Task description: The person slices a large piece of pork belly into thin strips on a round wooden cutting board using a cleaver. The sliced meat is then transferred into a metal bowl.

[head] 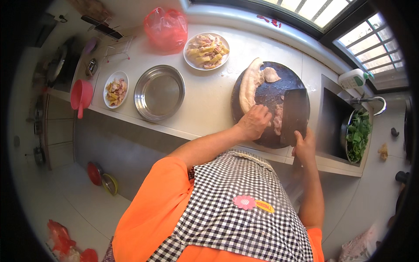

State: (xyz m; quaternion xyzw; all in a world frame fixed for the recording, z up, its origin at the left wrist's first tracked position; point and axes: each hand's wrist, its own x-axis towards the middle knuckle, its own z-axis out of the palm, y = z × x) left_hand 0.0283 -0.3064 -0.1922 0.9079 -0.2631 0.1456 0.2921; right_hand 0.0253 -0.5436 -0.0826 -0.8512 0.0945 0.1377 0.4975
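My right hand (304, 146) grips a cleaver (293, 114), its broad dark blade lying over the right part of a round dark chopping board (271, 98). Beside the blade is a strip of cut raw meat (278, 118). My left hand (254, 123) rests at the board's near left, fingers bent together by the lower end of a long pale slab of pork (250, 85). Whether those fingers pinch anything is hidden. A smaller pale piece of meat (271, 75) lies at the far side of the board.
Left along the counter (209, 98) are a steel basin (159, 92), a plate of chopped meat (207, 51), a smaller plate of pieces (116, 89), a red plastic bag (166, 29) and a pink dipper (81, 95). Rightward, a bowl of leafy greens (359, 136) sits in the sink (337, 114) below a faucet (373, 101).
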